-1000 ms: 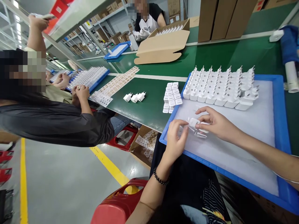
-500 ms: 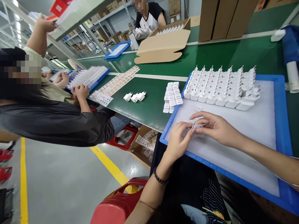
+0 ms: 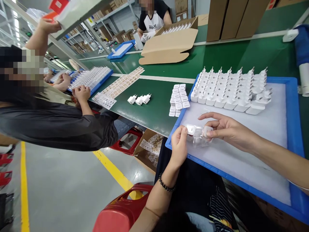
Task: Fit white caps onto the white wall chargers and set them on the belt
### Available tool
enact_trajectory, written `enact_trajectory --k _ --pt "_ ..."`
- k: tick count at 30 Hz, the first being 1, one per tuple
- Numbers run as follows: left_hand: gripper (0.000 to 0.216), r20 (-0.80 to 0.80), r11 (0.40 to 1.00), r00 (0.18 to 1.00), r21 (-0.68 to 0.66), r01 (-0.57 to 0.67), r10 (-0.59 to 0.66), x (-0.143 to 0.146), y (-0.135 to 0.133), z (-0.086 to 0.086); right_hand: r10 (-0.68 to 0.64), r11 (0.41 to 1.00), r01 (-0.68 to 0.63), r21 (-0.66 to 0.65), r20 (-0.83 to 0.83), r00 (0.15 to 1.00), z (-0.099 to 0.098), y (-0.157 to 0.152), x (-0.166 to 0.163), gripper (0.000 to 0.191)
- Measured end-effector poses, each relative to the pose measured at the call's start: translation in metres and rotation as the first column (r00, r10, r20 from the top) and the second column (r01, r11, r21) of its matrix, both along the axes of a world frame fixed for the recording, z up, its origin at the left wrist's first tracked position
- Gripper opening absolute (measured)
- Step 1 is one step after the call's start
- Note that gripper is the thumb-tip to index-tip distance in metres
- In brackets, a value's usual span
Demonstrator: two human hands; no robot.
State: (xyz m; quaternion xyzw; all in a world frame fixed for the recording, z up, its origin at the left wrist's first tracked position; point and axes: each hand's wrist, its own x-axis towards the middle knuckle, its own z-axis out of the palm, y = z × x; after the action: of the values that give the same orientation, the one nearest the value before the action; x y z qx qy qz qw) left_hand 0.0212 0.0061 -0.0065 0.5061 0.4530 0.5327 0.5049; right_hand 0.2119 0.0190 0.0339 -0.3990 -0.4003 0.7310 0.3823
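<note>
Over the lined blue tray, my left hand (image 3: 180,145) pinches a small white rounded plastic piece (image 3: 190,129) with a dark mark on its face. Opposite it, my right hand (image 3: 225,130) grips a second small white piece (image 3: 208,131) between thumb and fingers, its index finger stretched out above. Crumpled clear plastic film (image 3: 200,140) spans the gap between both hands and touches them. Beyond my hands, rows of white plug chargers (image 3: 229,93) stand with their pins up. Stacked beside the tray's left edge are white rounded-square pieces (image 3: 178,98) with dark marks.
The blue tray (image 3: 293,129) with a white lining overhangs the green table's (image 3: 154,112) near edge. A few loose chargers (image 3: 139,100) and sticker sheets (image 3: 120,85) lie leftward. Co-workers sit left and across. A red stool (image 3: 118,212) and a carton (image 3: 146,154) stand below.
My hands have moved apart, the left one leftward, exposing two white pieces and clear film between them. The co-worker's raised hand at upper left has shifted slightly.
</note>
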Motion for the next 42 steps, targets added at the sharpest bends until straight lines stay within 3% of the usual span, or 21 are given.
enact_trajectory --k 3,6,8,11,19,23,27,32,36,42 --pt "0.048 0.062 0.996 0.994 -0.015 -0.093 0.094 0.001 0.003 -0.002 -0.014 0.999 0.012 -0.042 -0.052 0.999 0.005 0.001 0.003 0.052" --pt "0.044 0.173 0.957 0.942 -0.005 -0.291 0.288 -0.002 0.01 -0.005 -0.019 0.999 0.016 -0.031 -0.099 0.995 0.009 0.004 0.01 0.051" --pt "0.036 0.192 0.944 0.928 0.014 -0.329 0.32 -0.005 0.013 -0.008 -0.033 0.999 0.033 -0.004 -0.109 0.993 0.009 0.006 0.015 0.05" --pt "0.016 0.073 0.975 0.976 0.068 -0.211 0.206 -0.007 0.011 -0.009 -0.044 0.999 0.044 -0.003 -0.094 0.995 0.007 0.008 0.017 0.042" --pt "0.027 -0.218 0.973 0.976 0.227 0.043 0.008 -0.008 0.004 -0.008 -0.065 0.998 0.064 -0.017 -0.106 0.992 0.003 0.005 0.007 0.043" --pt "0.028 -0.303 0.956 0.949 0.24 0.168 -0.091 -0.008 0.006 -0.003 -0.079 0.997 0.077 -0.022 -0.087 0.993 0.004 0.004 0.007 0.043" --pt "0.034 -0.269 0.953 0.949 0.208 0.222 -0.163 -0.009 0.008 -0.001 -0.086 0.995 0.079 -0.066 -0.107 0.991 0.008 0.003 0.008 0.042" --pt "0.039 -0.141 0.972 0.974 0.125 0.197 -0.179 -0.011 0.008 -0.001 -0.064 0.997 0.058 -0.06 -0.113 0.992 0.009 0.002 0.008 0.043" --pt "0.037 -0.119 0.98 0.976 0.054 0.19 -0.183 -0.012 0.007 -0.002 -0.034 0.999 0.035 0.013 -0.051 0.998 0.005 0.002 0.009 0.038" --pt "0.036 -0.174 0.976 0.965 0.065 0.209 -0.195 -0.012 0.007 0.004 -0.039 0.988 0.023 0.15 0.108 0.993 0.005 0.0 0.005 0.033"
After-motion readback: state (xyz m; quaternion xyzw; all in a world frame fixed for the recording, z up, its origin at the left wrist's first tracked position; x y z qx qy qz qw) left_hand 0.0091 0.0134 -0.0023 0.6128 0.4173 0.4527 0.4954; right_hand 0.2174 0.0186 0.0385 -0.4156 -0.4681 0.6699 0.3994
